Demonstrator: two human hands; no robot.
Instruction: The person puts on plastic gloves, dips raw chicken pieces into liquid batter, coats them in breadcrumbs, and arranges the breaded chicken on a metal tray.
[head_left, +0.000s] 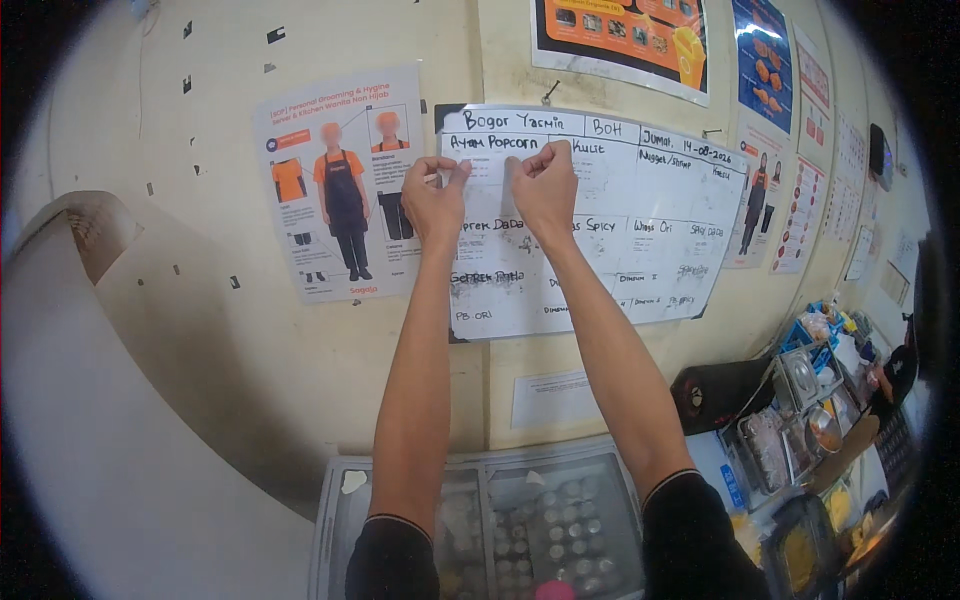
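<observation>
Both my arms reach up to a whiteboard (600, 205) with handwritten black words and ruled boxes, fixed to the wall. At its upper left, my left hand (436, 205) is closed, thumb and fingertips pinched together near the board's left edge. My right hand (546, 195) is closed too, with its fingers curled and its thumb pointing toward the left hand. A pale patch with faint small print shows on the board between the two hands. Whether a thin slip lies in either pinch is too unclear to make out.
Below the board stands a grey-framed chest (484, 520) with glass lids over many round-topped items. A black speaker-like box (722, 392) and a counter crowded with metal pans (765, 450) are at right. Posters (345, 185) hang beside the board; a pale curved surface (130, 420) fills the left.
</observation>
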